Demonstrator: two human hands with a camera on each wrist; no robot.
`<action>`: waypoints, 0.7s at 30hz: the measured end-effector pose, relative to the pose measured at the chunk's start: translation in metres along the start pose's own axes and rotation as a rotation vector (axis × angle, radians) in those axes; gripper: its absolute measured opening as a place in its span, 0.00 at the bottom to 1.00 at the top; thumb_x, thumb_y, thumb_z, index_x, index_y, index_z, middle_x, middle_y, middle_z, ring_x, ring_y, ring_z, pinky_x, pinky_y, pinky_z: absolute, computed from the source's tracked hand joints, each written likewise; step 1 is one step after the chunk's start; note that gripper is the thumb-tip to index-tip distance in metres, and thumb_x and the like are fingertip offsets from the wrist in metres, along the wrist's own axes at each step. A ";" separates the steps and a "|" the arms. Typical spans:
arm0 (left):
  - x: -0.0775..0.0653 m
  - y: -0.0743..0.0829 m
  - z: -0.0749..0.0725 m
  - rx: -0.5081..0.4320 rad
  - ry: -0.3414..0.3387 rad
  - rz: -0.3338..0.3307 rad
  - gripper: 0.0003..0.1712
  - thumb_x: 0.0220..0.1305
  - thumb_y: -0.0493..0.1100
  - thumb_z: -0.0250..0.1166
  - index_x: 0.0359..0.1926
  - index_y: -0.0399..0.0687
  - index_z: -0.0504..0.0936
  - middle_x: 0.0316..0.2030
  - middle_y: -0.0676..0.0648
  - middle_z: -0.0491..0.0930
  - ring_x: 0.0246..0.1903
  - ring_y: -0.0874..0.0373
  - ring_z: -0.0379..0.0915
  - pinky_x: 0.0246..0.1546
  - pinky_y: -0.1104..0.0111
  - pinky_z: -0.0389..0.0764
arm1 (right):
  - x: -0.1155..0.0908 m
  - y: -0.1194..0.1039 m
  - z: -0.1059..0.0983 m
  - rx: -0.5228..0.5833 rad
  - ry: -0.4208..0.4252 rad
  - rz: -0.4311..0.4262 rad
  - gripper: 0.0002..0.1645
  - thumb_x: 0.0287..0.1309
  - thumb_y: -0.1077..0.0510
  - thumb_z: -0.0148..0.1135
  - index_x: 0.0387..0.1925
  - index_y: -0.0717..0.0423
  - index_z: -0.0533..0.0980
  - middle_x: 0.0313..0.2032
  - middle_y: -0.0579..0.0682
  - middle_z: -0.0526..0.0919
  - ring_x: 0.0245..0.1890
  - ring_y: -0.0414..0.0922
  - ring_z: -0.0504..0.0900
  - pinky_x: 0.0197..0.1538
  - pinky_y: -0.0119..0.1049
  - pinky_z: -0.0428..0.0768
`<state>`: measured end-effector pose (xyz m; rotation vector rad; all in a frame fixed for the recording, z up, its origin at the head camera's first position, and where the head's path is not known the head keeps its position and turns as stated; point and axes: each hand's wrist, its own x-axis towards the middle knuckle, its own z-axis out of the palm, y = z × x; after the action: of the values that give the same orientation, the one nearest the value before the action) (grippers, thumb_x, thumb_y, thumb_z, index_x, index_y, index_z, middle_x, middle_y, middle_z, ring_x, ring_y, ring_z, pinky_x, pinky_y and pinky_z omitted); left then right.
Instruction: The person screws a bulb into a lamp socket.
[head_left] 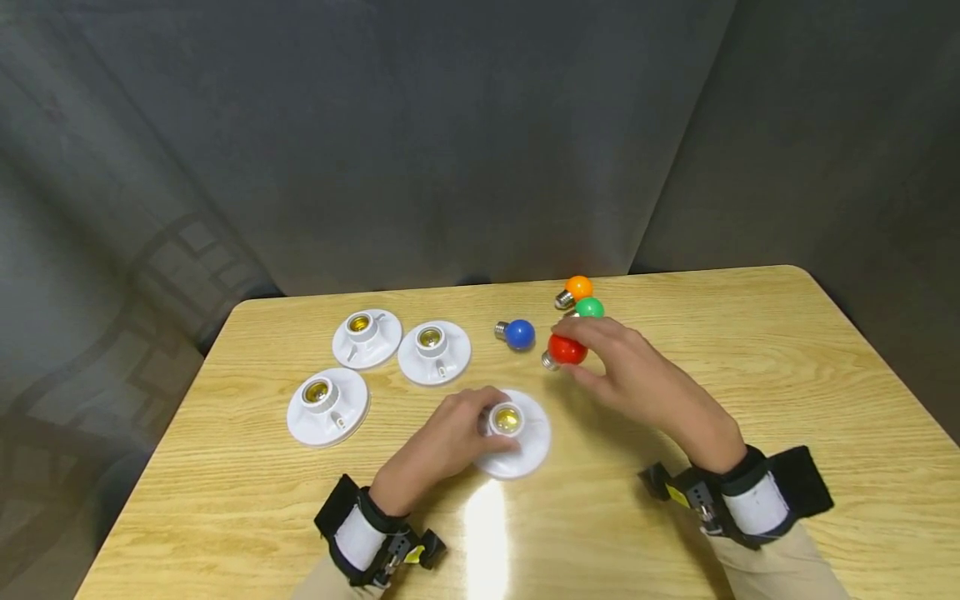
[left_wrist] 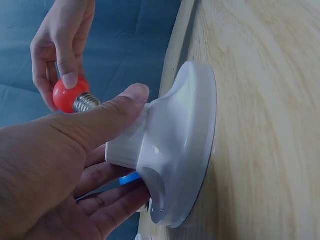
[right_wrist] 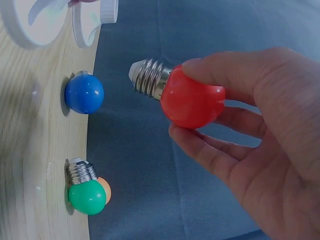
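Note:
Between the thumb and fingers of my right hand (head_left: 633, 367) is a red light bulb (right_wrist: 192, 97), raised off the table with its metal screw base tilted toward the left. My left hand (head_left: 457, 429) grips the collar of a white round lamp holder (head_left: 528, 450) that sits on the table. In the left wrist view, the thumb lies along one side of the lamp holder's collar and the fingers are on the other. The brass-coloured socket (head_left: 507, 418) faces up with no bulb in it. The red bulb and the socket are apart.
A blue bulb (head_left: 520, 334) lies beyond the held lamp holder. A green bulb (head_left: 590, 307) and an orange bulb (head_left: 579, 287) lie close together near the back edge. Three more white lamp holders stand at left, including one nearest the blue bulb (head_left: 450, 367). A dark curtain (head_left: 450, 150) hangs behind the table.

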<state>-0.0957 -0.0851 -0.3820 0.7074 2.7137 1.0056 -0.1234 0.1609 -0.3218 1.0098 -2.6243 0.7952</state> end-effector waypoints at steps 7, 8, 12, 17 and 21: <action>0.004 0.002 0.003 0.012 0.004 0.012 0.29 0.48 0.49 0.76 0.50 0.41 0.81 0.43 0.43 0.85 0.42 0.54 0.77 0.45 0.58 0.83 | 0.001 -0.003 0.001 0.021 0.008 -0.026 0.25 0.49 0.62 0.73 0.51 0.64 0.78 0.49 0.60 0.84 0.50 0.54 0.80 0.50 0.55 0.83; 0.004 0.002 0.003 0.014 0.005 0.015 0.29 0.48 0.49 0.76 0.50 0.41 0.81 0.43 0.43 0.85 0.42 0.54 0.77 0.45 0.58 0.83 | 0.001 -0.004 0.001 0.024 0.006 -0.025 0.25 0.50 0.62 0.73 0.51 0.64 0.78 0.50 0.60 0.83 0.51 0.53 0.80 0.50 0.55 0.83; 0.005 0.002 0.004 0.013 0.010 0.028 0.28 0.48 0.48 0.76 0.49 0.41 0.81 0.41 0.44 0.85 0.40 0.55 0.77 0.43 0.59 0.83 | 0.002 -0.007 0.001 0.029 -0.010 -0.019 0.24 0.52 0.60 0.72 0.51 0.62 0.79 0.52 0.60 0.83 0.52 0.53 0.80 0.51 0.53 0.83; 0.007 0.004 0.006 0.006 0.013 0.055 0.27 0.49 0.48 0.76 0.49 0.41 0.81 0.41 0.44 0.85 0.40 0.55 0.77 0.43 0.59 0.83 | 0.001 -0.008 0.001 0.039 -0.024 -0.035 0.23 0.54 0.59 0.70 0.51 0.62 0.79 0.53 0.60 0.82 0.52 0.53 0.79 0.51 0.53 0.83; 0.010 0.005 0.008 -0.009 0.006 0.052 0.27 0.50 0.48 0.76 0.50 0.42 0.81 0.42 0.45 0.85 0.40 0.55 0.77 0.44 0.59 0.83 | 0.001 -0.009 0.002 0.056 -0.030 -0.073 0.23 0.55 0.60 0.70 0.53 0.62 0.79 0.53 0.60 0.82 0.52 0.53 0.79 0.51 0.53 0.83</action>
<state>-0.0999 -0.0726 -0.3842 0.7787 2.7070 1.0318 -0.1177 0.1535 -0.3195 1.1336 -2.5865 0.8469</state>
